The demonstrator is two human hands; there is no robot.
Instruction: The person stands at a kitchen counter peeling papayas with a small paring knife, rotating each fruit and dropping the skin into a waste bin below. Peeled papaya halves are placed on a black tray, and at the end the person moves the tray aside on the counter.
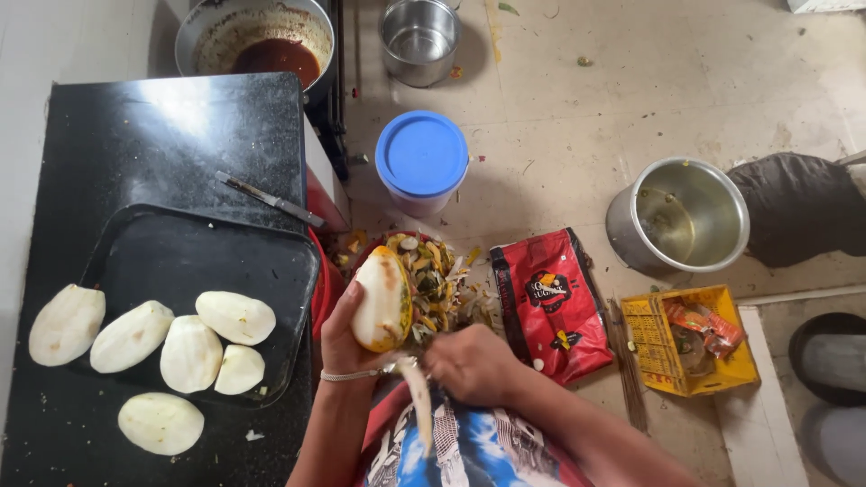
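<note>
My left hand [345, 341] holds a partly peeled mango [381, 302] upright, with pale flesh showing and yellow-green skin left along its right side. My right hand [473, 362] is closed just below and to the right of it, apparently on a small peeling tool that is mostly hidden. A long pale strip of peel [419, 401] hangs down between the two hands. Several peeled whitish mangoes [190, 353] lie on and around a black tray [180, 230] to my left.
A knife [271, 199] lies on the black counter [135, 135]. Peelings [437, 280] are heaped beyond the mango. On the floor stand a blue-lidded tub [421, 160], a red packet [548, 305], two steel pots [683, 216] [419, 38], a yellow crate [690, 347] and a sauce pan [257, 41].
</note>
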